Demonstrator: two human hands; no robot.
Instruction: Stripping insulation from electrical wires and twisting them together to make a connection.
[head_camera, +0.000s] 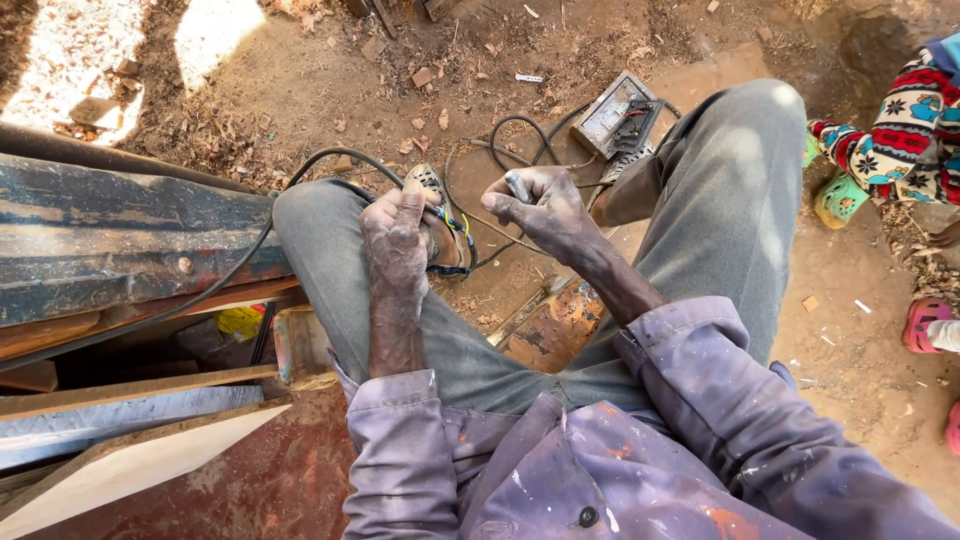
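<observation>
Down between the knees we go, and the left hand (398, 232) is closed around a bundle of coloured wires (455, 232), blue and yellow strands showing where they fan out just past the thumb, right above the left thigh. The right hand (545, 208) sits close beside it, fingers curled in, pinching a small silvery metal piece (518, 186) that pokes up between thumb and forefinger; what kind of tool or fitting it is, I cannot tell. A black cable (300, 175) sweeps in from the left, over the thigh and toward the wires, while more black loops coil on the dirt ahead of the hands. Beyond those loops lies a flat grey switch box (615, 113) on the ground, tilted, with cords running into it. To the left, a worn, dark metal beam (120, 235) with planks (130, 440) stacked beneath it. The person wears grey trousers (720, 200) and a paint-flecked purple shirt (600, 470). At the far right edge, another person's patterned sleeve (905, 135) and a green sandal (838, 198) show on the soil.
</observation>
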